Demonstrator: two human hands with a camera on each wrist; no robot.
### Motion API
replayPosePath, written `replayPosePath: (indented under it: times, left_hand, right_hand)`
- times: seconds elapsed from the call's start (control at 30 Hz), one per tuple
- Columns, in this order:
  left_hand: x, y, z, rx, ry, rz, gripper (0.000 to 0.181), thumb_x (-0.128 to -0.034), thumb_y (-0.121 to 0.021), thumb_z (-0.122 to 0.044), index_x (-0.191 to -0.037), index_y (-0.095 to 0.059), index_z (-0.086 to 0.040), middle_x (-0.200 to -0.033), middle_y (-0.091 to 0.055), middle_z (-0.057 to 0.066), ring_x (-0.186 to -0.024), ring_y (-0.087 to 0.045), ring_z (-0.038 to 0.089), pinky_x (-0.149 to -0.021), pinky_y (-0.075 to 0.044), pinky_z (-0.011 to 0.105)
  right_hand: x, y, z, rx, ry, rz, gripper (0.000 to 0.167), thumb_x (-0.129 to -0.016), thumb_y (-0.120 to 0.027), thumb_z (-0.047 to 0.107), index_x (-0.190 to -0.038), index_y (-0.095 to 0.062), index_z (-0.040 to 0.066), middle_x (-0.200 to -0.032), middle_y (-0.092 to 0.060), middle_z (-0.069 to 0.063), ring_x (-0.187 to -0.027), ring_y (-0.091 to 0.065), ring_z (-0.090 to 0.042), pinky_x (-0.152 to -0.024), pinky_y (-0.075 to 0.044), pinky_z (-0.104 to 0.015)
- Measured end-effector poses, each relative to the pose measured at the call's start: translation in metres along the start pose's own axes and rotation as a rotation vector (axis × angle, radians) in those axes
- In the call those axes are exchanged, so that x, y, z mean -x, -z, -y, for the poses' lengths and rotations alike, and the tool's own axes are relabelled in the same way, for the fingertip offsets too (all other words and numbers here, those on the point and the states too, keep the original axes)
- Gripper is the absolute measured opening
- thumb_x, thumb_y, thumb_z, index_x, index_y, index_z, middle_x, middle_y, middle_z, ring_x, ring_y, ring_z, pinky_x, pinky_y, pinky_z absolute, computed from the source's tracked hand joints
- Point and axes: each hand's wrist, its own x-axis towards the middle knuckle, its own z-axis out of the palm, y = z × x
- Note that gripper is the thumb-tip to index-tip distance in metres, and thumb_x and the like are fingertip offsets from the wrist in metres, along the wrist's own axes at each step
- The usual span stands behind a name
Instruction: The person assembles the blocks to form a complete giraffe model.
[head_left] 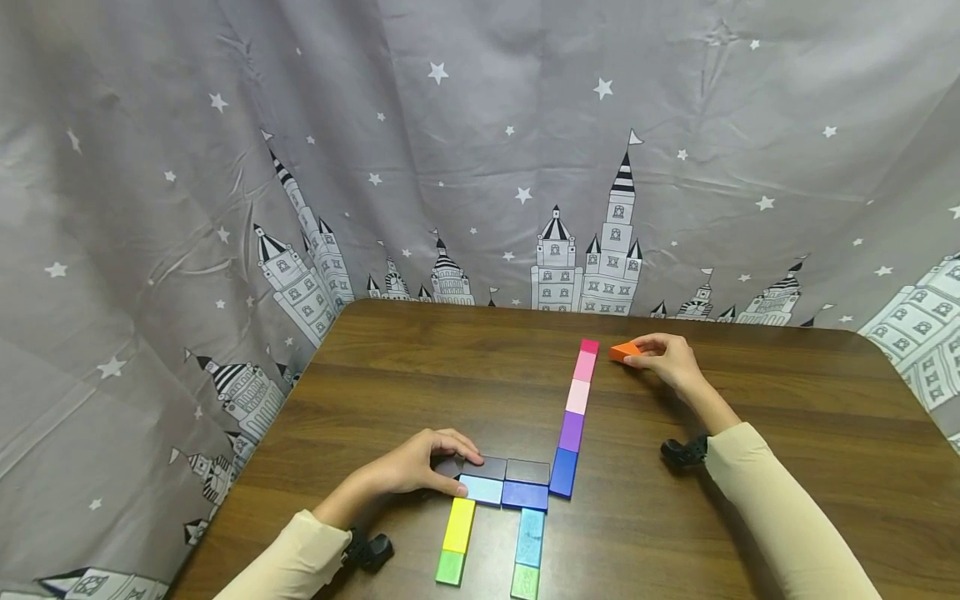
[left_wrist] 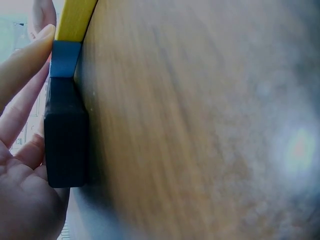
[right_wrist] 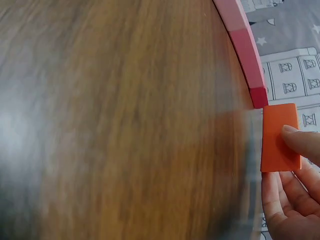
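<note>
My right hand [head_left: 667, 360] pinches an orange triangular block [right_wrist: 277, 137] between thumb and fingers, just right of the row's far end. That slanting row runs from a dark blue block [head_left: 564, 473] through a purple block [head_left: 572, 432] and pink blocks [head_left: 585, 365] to a crimson one [head_left: 590, 345]. My left hand [head_left: 408, 463] rests at the left end of a two-deep group, thumb touching the light blue block [head_left: 480, 490] and fingertips by a dark grey block [head_left: 486, 468]. A black block [left_wrist: 66, 140] lies beside its palm, partly hidden from the head view.
Below the group, a yellow block [head_left: 459, 525] meets a green block [head_left: 450, 568]. Under the blue block [head_left: 525, 496], a sky-blue block [head_left: 530, 537] meets a light green block [head_left: 526, 581]. A grey castle-print curtain [head_left: 480, 167] hangs behind the wooden table [head_left: 420, 358].
</note>
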Motion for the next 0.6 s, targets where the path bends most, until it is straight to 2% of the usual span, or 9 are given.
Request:
replayPosePath:
  times: [0.3,0.47,0.6]
  left_hand:
    - [0.0007,0.0003,0.0006,0.001,-0.008,0.006,0.035,-0.0831,-0.082,-0.012,-0.116,-0.072,-0.004,-0.119,-0.067,0.007,-0.115,-0.058,0.022,-0.102,-0.043,0.029]
    - [0.0003,0.0006,0.0031,0.009,-0.003,0.008,0.036,-0.0822,-0.083,-0.014,-0.116,-0.073,-0.006,-0.120,-0.067,0.004,-0.116,-0.057,0.019,-0.103,-0.042,0.028]
    - [0.0004,0.0012,0.0000,0.003,-0.003,0.006,0.036,-0.0826,-0.083,-0.013,-0.116,-0.072,-0.004,-0.120,-0.067,0.007,-0.116,-0.057,0.022,-0.103,-0.042,0.028]
  right_hand:
    - [-0.0054,-0.0097,0.0033,-0.057,0.024,0.017,0.039,-0.082,-0.081,0.004,-0.113,-0.066,-0.014,-0.103,-0.069,-0.026,-0.076,-0.060,-0.001,-0.066,-0.049,-0.014]
    - [-0.0074,-0.0100,0.0051,-0.046,0.023,0.028,0.038,-0.083,-0.080,0.004,-0.113,-0.066,-0.014,-0.106,-0.068,-0.027,-0.077,-0.059,-0.003,-0.066,-0.049,-0.015]
    - [-0.0098,-0.0105,0.0058,-0.021,0.016,0.032,0.038,-0.083,-0.081,0.005,-0.113,-0.067,-0.013,-0.104,-0.069,-0.025,-0.078,-0.060,-0.005,-0.067,-0.048,-0.016]
